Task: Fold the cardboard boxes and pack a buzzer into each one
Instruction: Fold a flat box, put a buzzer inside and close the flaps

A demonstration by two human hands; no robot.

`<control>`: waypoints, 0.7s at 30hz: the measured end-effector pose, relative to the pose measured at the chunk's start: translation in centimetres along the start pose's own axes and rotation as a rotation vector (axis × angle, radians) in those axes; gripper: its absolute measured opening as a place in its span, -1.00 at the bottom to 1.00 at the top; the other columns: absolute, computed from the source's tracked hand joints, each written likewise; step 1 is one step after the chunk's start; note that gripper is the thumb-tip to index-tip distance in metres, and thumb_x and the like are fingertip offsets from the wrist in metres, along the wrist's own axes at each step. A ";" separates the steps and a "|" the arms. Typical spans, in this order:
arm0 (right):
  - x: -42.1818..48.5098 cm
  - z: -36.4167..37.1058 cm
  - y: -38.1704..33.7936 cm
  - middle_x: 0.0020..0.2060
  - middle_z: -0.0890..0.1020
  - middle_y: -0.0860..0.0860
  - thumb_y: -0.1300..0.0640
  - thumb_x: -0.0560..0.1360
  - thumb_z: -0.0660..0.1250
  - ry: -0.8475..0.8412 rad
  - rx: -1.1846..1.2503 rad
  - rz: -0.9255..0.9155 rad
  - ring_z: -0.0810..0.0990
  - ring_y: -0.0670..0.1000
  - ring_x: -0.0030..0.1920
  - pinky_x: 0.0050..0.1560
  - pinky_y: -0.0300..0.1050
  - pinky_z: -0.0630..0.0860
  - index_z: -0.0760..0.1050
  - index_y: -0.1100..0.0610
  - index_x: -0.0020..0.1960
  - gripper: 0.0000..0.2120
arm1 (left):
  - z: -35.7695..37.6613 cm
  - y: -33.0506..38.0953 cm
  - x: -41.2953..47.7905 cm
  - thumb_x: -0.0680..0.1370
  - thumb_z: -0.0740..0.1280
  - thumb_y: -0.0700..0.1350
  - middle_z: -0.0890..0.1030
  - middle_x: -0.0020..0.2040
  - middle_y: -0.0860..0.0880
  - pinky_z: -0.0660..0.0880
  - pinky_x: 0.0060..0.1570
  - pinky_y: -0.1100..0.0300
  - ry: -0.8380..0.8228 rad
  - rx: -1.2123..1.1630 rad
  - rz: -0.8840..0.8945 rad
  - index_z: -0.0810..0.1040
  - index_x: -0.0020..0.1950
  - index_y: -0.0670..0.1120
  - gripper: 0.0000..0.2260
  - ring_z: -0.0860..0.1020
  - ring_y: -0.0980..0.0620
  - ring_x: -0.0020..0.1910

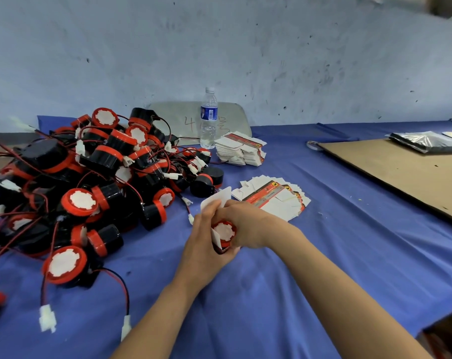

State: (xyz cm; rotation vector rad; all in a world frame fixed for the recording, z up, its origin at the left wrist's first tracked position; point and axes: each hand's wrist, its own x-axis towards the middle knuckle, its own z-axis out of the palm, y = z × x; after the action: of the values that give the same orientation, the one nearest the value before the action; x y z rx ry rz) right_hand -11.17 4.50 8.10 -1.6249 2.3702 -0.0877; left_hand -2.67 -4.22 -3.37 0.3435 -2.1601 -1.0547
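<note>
A red-rimmed buzzer (223,231) with a white face sits between my two hands above the blue cloth, partly inside a white cardboard box (217,198) whose flap sticks up behind my fingers. My left hand (202,239) curls round the box from the left. My right hand (248,225) grips the buzzer and box from the right. A big heap of black-and-red buzzers (90,177) with red and black wires lies to the left. Flat unfolded boxes are fanned out (274,198) just beyond my hands, and a taller stack (239,150) stands farther back.
A water bottle (208,117) stands behind the box stack, before a grey board (173,117). A brown cardboard sheet (401,169) lies at the right with dark plastic bags (427,141) on it. Loose white connectors (47,318) lie near the front left. A wall rises behind the table.
</note>
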 end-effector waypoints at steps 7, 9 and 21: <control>0.0 -0.3 -0.6 -0.10 0.60 0.11 0.26 0.49 0.35 -0.037 -0.095 0.087 0.51 0.09 -0.12 -0.05 -0.10 0.49 0.61 0.20 0.05 -0.85 | -0.1 0.2 0.0 0.33 0.58 -0.11 0.41 0.25 0.16 0.29 0.00 0.62 -0.009 0.003 0.017 0.25 0.35 0.23 -0.26 0.38 0.48 0.13; -0.6 -0.2 -0.7 -0.22 0.54 0.10 0.26 0.51 0.29 -0.015 -0.112 0.087 0.47 0.12 -0.16 -0.10 -0.08 0.46 0.52 0.21 -0.16 -0.91 | -0.2 0.3 -0.1 0.34 0.57 -0.07 0.42 0.24 0.18 0.30 -0.03 0.63 -0.021 -0.002 0.001 0.25 0.32 0.29 -0.29 0.41 0.47 0.10; -4.8 -0.1 2.0 -0.22 0.66 0.12 0.39 0.46 0.25 0.409 0.249 0.299 0.64 0.13 -0.13 -0.10 -0.08 0.55 0.49 0.09 -0.27 -0.75 | -0.4 0.7 -0.2 0.40 0.51 0.09 0.32 0.31 0.29 0.28 -0.03 0.62 -0.049 0.000 -0.030 0.11 0.27 0.48 -0.31 0.35 0.46 0.06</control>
State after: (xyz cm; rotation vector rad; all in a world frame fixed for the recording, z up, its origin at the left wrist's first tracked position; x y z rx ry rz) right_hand -11.44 9.65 8.67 -1.2140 2.7352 -0.6848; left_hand -2.19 -3.90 -2.72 0.3539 -2.2048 -1.0904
